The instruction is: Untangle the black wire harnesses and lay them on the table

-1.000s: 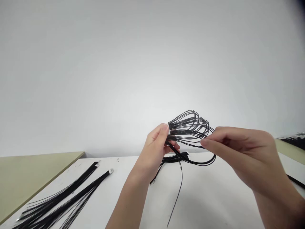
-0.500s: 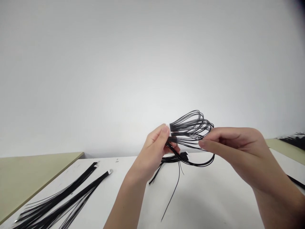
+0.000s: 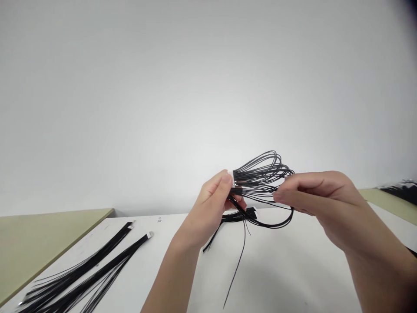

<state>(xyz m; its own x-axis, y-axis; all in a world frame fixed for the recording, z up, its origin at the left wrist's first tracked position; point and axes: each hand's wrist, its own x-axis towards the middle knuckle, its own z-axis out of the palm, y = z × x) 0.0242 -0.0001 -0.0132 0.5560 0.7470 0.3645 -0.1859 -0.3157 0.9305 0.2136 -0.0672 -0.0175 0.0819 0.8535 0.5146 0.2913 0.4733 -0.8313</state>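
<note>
Above white table (image 3: 273, 265), plug (image 3: 232, 174) being gripped by left hand (image 3: 208, 204); looped black wires (image 3: 256, 177) being pinched by right hand (image 3: 329, 195).

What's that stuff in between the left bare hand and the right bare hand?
In the head view, thin black looped wires fan across that gap, from the small white rectangular connector in the left hand to the right hand.

Your black wire harness (image 3: 252, 175) loops toward three o'clock from its white connector (image 3: 231, 175); one long wire (image 3: 239, 260) dangles toward six.
</note>
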